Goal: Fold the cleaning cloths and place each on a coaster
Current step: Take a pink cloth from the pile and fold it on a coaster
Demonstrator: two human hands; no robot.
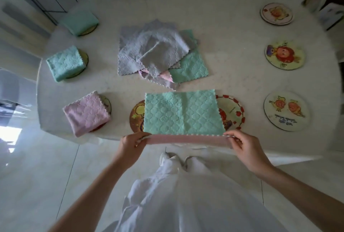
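Fingers of the left hand [131, 143] and the right hand [243, 148] are clamped on the near corners of the green cloth [183, 113], pink underside turned up along that edge. The cloth lies flat at the table [232, 45] front, overlapping two coasters [136, 118]. Three folded cloths [86, 113] rest on coasters at left; an unfolded pile [154, 53] lies centre.

The spread cloth [184, 114] is mint green with a quilted diamond pattern, and its turned-up near edge shows a pink underside. At the left, the far folded cloth [79, 20] and the middle folded cloth [65, 62] are mint green, and the near folded cloth [86, 112] is pink. The pile [149, 49] is mostly pale grey-lilac, with some mint green and a little pink. The right coaster [286, 110] is white with two orange cartoon figures. The table [232, 45] is off-white with fine speckles.
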